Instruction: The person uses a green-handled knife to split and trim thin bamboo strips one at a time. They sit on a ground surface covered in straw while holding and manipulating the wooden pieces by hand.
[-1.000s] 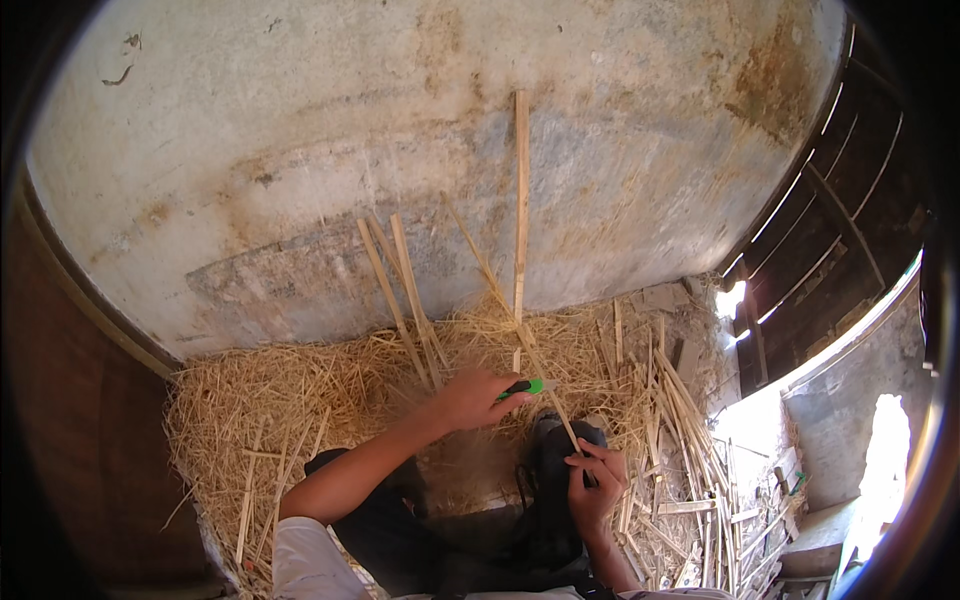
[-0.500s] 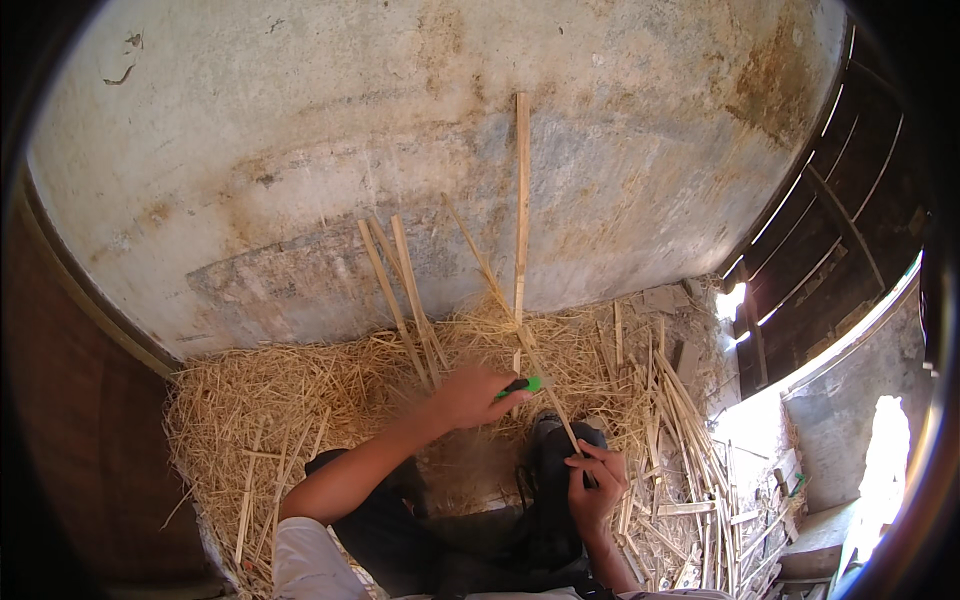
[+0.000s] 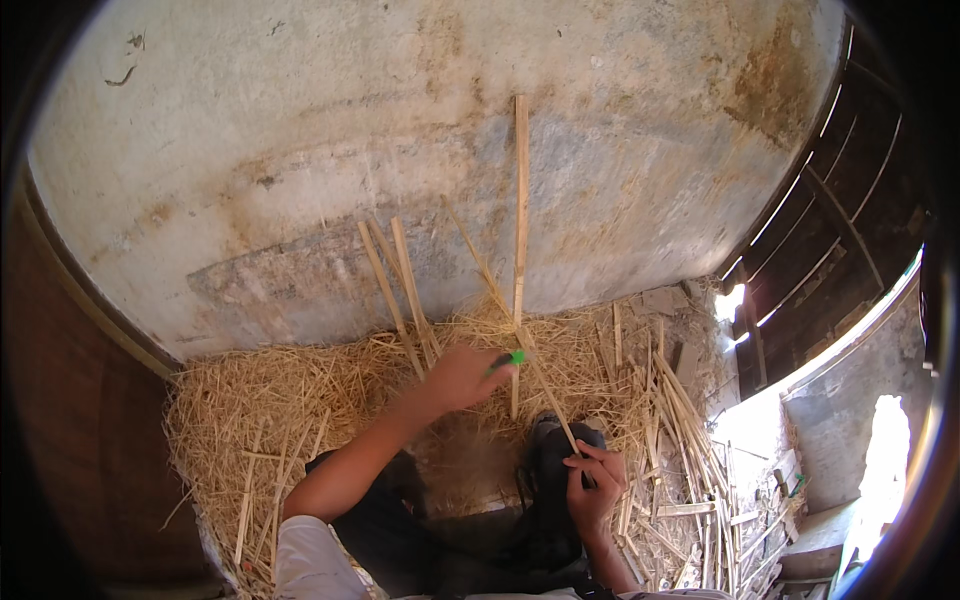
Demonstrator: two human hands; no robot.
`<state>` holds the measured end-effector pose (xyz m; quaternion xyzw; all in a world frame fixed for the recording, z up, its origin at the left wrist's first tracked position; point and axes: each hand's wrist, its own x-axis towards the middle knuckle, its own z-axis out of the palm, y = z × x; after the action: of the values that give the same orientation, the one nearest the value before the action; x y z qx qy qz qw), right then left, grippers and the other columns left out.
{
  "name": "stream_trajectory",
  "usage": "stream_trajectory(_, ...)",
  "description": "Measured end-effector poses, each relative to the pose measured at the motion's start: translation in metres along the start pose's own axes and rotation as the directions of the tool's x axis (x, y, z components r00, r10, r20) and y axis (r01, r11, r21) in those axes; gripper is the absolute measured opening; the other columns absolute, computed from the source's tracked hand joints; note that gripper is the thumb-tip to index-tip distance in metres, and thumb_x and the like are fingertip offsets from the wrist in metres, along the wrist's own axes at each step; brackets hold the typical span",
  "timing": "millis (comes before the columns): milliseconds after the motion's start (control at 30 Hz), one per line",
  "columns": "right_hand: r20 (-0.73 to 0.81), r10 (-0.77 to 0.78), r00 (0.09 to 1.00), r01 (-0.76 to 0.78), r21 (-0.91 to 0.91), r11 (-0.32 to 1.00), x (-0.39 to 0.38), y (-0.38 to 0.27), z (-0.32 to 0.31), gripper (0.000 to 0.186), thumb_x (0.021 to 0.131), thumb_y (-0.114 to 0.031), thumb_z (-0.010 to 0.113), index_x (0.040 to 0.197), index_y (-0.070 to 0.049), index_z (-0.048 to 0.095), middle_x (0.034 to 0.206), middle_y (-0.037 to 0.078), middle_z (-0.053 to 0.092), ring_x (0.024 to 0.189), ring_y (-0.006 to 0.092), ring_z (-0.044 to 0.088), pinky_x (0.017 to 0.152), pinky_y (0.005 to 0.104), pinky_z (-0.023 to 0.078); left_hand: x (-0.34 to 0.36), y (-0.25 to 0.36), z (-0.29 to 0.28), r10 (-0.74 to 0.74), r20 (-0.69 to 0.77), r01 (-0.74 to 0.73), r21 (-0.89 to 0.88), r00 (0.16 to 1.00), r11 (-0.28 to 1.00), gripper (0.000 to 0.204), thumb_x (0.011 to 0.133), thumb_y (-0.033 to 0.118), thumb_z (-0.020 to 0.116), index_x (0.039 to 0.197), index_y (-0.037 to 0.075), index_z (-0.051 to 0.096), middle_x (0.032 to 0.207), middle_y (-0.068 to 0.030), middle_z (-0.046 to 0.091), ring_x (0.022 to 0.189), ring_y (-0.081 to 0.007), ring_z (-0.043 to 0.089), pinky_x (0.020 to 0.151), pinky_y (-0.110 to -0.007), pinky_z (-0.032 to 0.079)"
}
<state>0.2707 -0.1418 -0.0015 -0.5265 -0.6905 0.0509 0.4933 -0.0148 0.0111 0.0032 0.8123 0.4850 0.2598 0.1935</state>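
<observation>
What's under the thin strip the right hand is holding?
Toward its far end, the thin strip passes over loose straw; near the right hand, over a dark-clothed leg. Whatever the strip and hand directly cover cannot be seen.

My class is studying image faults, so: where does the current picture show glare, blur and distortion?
Head view, glare: the sunlit patch at right is washed out to white; head view, blur: the left hand and its green-and-black tool look slightly smeared, perhaps from motion; head view, distortion: the dark slatted panel bows near the picture's right edge.
</observation>
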Motion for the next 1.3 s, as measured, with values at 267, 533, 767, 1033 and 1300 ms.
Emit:
stream_trajectory(267, -0.027, 0.004, 1.0, -0.004, 0.012, 1.0, -0.004, 0.005, 0.001, 0.021, 0.075, 0.011, 0.079, 0.084, -0.008, 0.081, 0.109, 0.009, 0.081, 0.093, 0.0267, 0.07, 0.081, 0.0372, 0.055, -0.005, 0.01, 0.014, 0.05, 0.055, -0.046, -0.065, 0.997, 0.997, 0.064, 0.112, 0.061, 0.048, 0.124, 0.002, 0.072, 0.066, -0.0174, 0.065, 0.057, -0.0352, 0.065, 0.057, -0.05, 0.051)
stream_trajectory(533, -0.011, -0.007, 1.0, 0.007, -0.009, 1.0, -0.001, 0.003, 0.0, 0.021, 0.076, 0.011, 0.079, 0.083, -0.009, 0.082, 0.109, 0.008, 0.081, 0.092, 0.0264, 0.07, 0.08, 0.0374, 0.054, 0.007, -0.016, -0.003, -0.062, -0.036, 0.059, -0.086, 0.997, 0.995, 0.063, 0.114, 0.055, 0.05, 0.128, -0.003, 0.071, 0.06, -0.0141, 0.058, 0.049, -0.0305, 0.057, 0.055, -0.048, 0.049)
stream_trajectory(767, -0.022, -0.01, 1.0, 0.01, 0.001, 1.0, -0.002, 0.005, -0.001, 0.022, 0.075, 0.011, 0.079, 0.083, -0.008, 0.081, 0.109, 0.009, 0.081, 0.092, 0.0267, 0.07, 0.081, 0.0377, 0.054, -0.006, 0.021, 0.011, 0.072, 0.107, -0.065, -0.071, 0.992, 0.995, 0.061, 0.114, 0.056, 0.049, 0.121, 0.0, 0.072, 0.065, -0.018, 0.064, 0.054, -0.0345, 0.063, 0.057, -0.049, 0.052)
stream_trajectory(1033, -0.021, -0.002, 1.0, 0.002, 0.003, 1.0, -0.002, 0.004, 0.0, 0.022, 0.075, 0.012, 0.078, 0.084, -0.008, 0.081, 0.109, 0.009, 0.081, 0.092, 0.0268, 0.07, 0.081, 0.0371, 0.054, 0.011, -0.014, -0.01, -0.098, -0.019, 0.098, 0.016, 0.995, 0.995, 0.059, 0.113, 0.056, 0.05, 0.112, 0.001, 0.072, 0.065, -0.0155, 0.063, 0.057, -0.0343, 0.065, 0.058, -0.05, 0.051)
stream_trajectory(1300, -0.015, 0.007, 1.0, -0.007, 0.0, 1.0, 0.0, 0.0, 0.0, 0.021, 0.077, 0.011, 0.079, 0.084, -0.008, 0.081, 0.109, 0.009, 0.081, 0.093, 0.027, 0.07, 0.081, 0.0377, 0.055, -0.005, 0.01, 0.013, 0.093, 0.05, -0.09, -0.057, 0.994, 0.994, 0.062, 0.113, 0.055, 0.05, 0.127, -0.001, 0.072, 0.067, -0.0164, 0.065, 0.06, -0.0371, 0.066, 0.061, -0.051, 0.052)
